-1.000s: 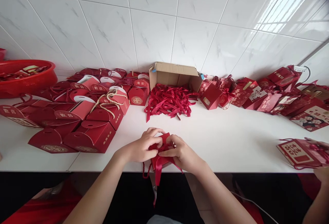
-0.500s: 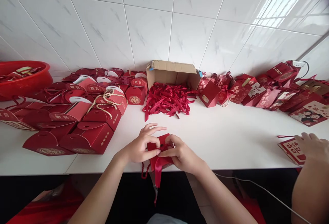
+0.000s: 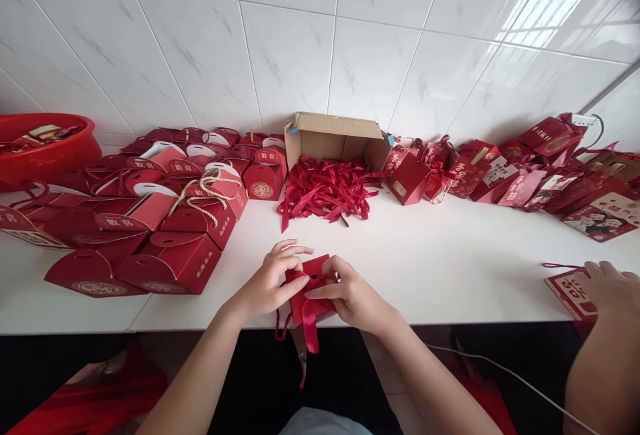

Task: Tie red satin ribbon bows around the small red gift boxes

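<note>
A small red gift box [image 3: 316, 266] lies near the table's front edge, between my two hands. A red satin ribbon [image 3: 310, 328] runs from its middle and hangs over the edge. My left hand [image 3: 275, 278] pinches at the ribbon where it crosses the box, thumb and forefinger nearly together, other fingers raised. From the right, my right hand [image 3: 347, 295] closes thumb and forefinger on the ribbon at the same spot. What lies exactly between the fingertips is partly hidden. A dark red cord handle [image 3: 283, 328] dangles at the box's left side.
A cardboard box [image 3: 337, 127] on its side spills red ribbons [image 3: 327, 192]. Red gift boxes [image 3: 170, 262] crowd the left; more gift boxes [image 3: 467, 175] line the right. A red basin [image 3: 47, 148] stands far left. Another person's hand [image 3: 613, 288] touches a decorated box [image 3: 570, 292] at right.
My fingers have shifted slightly at the ribbon's crossing, and the hanging ribbon end has swung a little right. The other person's hand has moved slightly right.
</note>
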Demonstrator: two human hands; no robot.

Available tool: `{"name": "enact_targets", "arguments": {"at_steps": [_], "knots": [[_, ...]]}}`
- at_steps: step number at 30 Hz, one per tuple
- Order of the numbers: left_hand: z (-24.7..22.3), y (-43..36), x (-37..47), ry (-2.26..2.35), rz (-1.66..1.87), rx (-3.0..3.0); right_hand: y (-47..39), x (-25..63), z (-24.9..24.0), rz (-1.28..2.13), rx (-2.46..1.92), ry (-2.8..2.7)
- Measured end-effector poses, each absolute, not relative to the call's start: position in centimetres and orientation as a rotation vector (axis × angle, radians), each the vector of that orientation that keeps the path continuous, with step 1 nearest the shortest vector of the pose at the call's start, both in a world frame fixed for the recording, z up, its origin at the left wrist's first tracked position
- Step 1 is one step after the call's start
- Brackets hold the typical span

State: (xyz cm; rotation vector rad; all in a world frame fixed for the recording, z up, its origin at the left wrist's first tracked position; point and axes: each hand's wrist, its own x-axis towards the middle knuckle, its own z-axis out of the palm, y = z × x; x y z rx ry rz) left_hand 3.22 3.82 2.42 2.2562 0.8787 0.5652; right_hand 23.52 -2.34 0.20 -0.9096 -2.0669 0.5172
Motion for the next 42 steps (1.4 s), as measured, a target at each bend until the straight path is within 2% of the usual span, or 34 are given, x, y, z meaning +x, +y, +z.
{"name": "enact_targets", "arguments": {"at_steps": [13,22,42], "knots": [[2.4,2.8,4.5,0.784,0.692,2.052,-2.6,23.7,0.2,0.698,-1.086,-1.721],[1.8,2.4,5.6,0.934,0.778,1.717,-2.6,23.4,0.1,0.723,-1.131,-1.632],[1.4,2.4,5.3,0.907,0.652,1.702,-2.9,24.4,-0.5,0.922,-1.108,-1.402]]}}
